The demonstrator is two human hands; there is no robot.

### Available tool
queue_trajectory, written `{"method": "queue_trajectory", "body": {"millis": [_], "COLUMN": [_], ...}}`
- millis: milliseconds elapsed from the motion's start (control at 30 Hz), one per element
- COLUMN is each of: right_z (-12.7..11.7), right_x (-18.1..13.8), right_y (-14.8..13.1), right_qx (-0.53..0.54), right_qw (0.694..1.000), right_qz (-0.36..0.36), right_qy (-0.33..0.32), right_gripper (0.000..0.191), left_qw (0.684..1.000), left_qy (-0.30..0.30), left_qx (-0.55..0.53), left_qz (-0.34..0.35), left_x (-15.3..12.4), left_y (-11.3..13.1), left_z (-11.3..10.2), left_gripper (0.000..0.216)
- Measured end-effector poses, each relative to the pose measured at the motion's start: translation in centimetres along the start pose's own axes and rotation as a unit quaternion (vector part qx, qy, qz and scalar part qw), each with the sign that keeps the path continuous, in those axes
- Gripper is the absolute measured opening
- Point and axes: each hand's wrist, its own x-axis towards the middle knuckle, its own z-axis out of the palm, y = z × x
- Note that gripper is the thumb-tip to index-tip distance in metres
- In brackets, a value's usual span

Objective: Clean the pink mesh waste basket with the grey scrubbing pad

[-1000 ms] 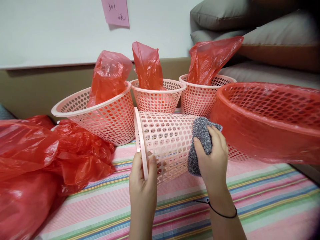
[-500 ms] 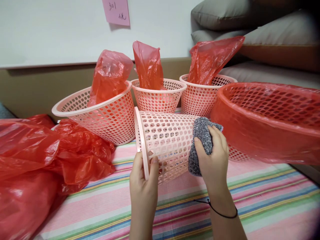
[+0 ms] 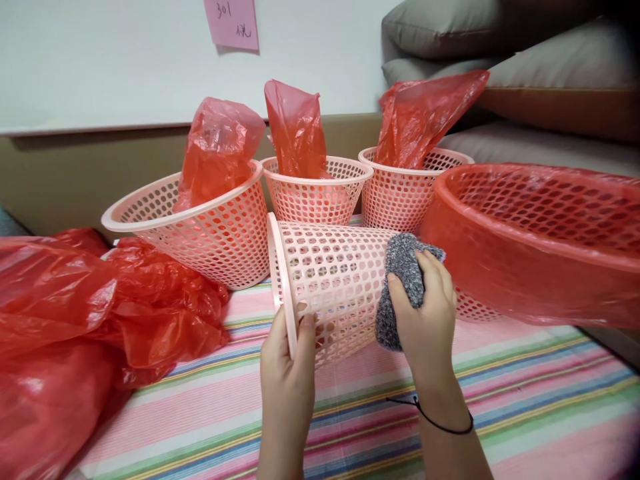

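Observation:
A pink perforated plastic basket (image 3: 340,267) lies on its side on the striped cloth (image 3: 210,420), its rim facing left. My left hand (image 3: 290,353) grips that rim, thumb outside and fingers partly hidden behind it. At the basket's bottom end, my right hand (image 3: 427,307) is closed on a grey speckled scrubbing sponge (image 3: 397,300) and presses it against the base and side wall. A dark cord bracelet circles the right wrist.
Behind stand three pink baskets (image 3: 320,170), each with a red plastic bag (image 3: 295,130) sticking up. A basket lined with red plastic (image 3: 530,267) is at right. Crumpled red bags (image 3: 100,313) lie at left. Grey cushions (image 3: 560,73) are stacked back right.
Hardly anything differs. Both hands keep their hold on the basket rim and the sponge, and the view has shifted very slightly.

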Motion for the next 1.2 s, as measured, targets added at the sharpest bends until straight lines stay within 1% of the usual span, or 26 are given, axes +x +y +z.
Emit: {"method": "queue_trajectory", "body": {"millis": [367, 600, 800, 1067, 1200], "right_z": [0.15, 0.07, 0.07, 0.1, 0.15], "right_x": [0.02, 0.01, 0.0, 0.01, 0.01], "right_y": [0.2, -0.04, -0.04, 0.14, 0.27], "right_qx": [-0.004, 0.001, 0.006, -0.001, -0.004], "right_qw": [1.0, 1.0, 1.0, 1.0, 1.0], "right_qz": [-0.001, 0.009, 0.008, 0.005, -0.001], "right_qy": [0.006, 0.002, 0.002, 0.002, 0.005], "right_gripper": [0.049, 0.048, 0.049, 0.048, 0.048], "left_qw": [0.999, 1.0, 1.0, 1.0, 1.0], "left_qy": [-0.015, -0.006, -0.01, 0.006, 0.015], "left_qx": [-0.036, -0.025, -0.005, 0.001, -0.008], "left_qz": [-0.019, -0.017, -0.003, -0.014, -0.017], "left_x": [0.01, 0.01, -0.07, -0.23, -0.22], "left_y": [-0.07, -0.28, -0.18, 0.02, 0.19], "left_z": [0.01, -0.07, 0.05, -0.04, 0.25], "left_gripper": [0.028, 0.031, 0.032, 0.03, 0.032]}}
